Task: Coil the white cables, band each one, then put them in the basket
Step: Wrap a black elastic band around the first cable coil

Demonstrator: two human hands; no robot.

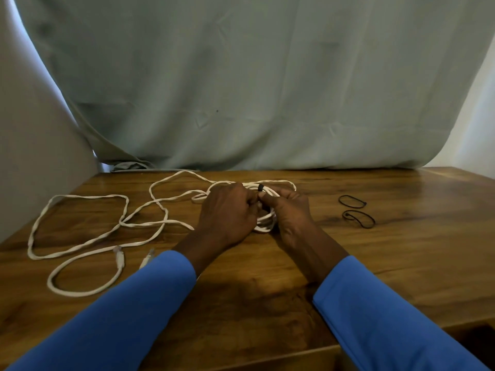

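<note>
**Spotter:** Start at the left. What do you have?

**Operator:** On my feed a loose white cable point(88, 236) sprawls in open loops over the left of the bench point(401, 263), with two plugs point(119, 257) lying nearest me. One strand runs toward the middle, and I can't tell whether it belongs to the bundle there.

**Spotter:** And the hands?

**Operator:** They are together at centre. The left hand point(227, 210) is curled round the near-left side of the coiled cable point(265, 223). The right hand point(290, 210) is curled on its right side, thumb and fingers meeting the left just below a black band point(261, 187) wrapped over the coil's far edge.

**Spotter:** So which step is this?

**Operator:** Banding the first coil, I'd say, probably seating or doubling the band.

**Spotter:** Anything further right?

**Operator:** Two spare bands point(352, 201) lie on the wood, well apart from the hands.

**Spotter:** What next?

**Operator:** Once the band is snug, I need to keep the turns pinched so they don't spring open, then carry the coil to the basket. The basket isn't in my view, so I'd have to look for it first.
</note>
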